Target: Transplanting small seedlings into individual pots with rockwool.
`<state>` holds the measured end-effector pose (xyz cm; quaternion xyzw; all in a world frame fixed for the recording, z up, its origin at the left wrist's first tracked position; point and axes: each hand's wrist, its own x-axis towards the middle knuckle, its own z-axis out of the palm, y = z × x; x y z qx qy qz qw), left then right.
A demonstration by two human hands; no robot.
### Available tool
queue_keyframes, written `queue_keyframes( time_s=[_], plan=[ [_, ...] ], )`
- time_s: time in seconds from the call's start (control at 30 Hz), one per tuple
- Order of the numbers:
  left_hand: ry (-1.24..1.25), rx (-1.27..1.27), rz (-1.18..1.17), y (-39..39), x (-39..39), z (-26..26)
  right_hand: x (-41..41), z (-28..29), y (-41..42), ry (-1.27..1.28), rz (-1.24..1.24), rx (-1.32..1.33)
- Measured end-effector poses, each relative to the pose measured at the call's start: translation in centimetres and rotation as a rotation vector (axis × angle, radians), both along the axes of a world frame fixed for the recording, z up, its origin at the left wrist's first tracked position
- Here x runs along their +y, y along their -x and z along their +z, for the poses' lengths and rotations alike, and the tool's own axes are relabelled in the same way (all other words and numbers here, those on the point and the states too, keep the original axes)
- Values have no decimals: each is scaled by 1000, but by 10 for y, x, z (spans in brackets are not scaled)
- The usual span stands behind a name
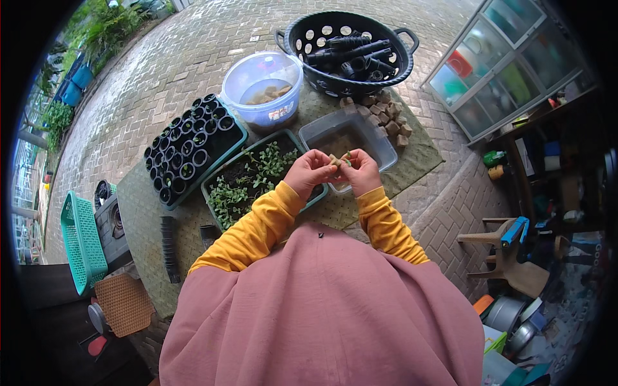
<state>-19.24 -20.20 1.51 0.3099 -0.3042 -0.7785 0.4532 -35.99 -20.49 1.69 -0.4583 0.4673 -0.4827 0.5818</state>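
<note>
My left hand (305, 174) pinches a small tan growing-medium cube (334, 160) between thumb and fingers. Close against it, my right hand (363, 173) holds a small green seedling (347, 156) at the cube; how far its roots sit in the cube is hidden by the fingers. Both hands are above the near side of a clear plastic tub (389, 155) with brownish water in it. Left of the hands, leafy seedlings (227, 198) grow in dark soil in a green tray (316, 197). Behind the tub lies a pile of tan cubes (386, 116).
A tray of black pots (186, 144), some with sprouts, stands at left. Beyond are a translucent bucket (263, 108) with cubes in water and a black basket (357, 87) of black pots. A pot stack (169, 251) lies on the green-covered table (140, 231). A chair (516, 270) stands right.
</note>
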Motion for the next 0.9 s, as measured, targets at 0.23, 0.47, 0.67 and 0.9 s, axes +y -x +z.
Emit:
queue_keyframes(
  time_s=[0.23,0.47,0.67,0.9],
  plan=[
    [331,-191,108,11,7,-6,-1,7,3,-201,72,-258],
    [381,-432,146,8,9,-9,0,11,3,-20,219,-154],
    [399,-588,218,2,22,-8,1,11,-7,-189,287,-33],
    [914,-928,387,-26,66,29,-18,-3,11,413,2,910]
  ],
)
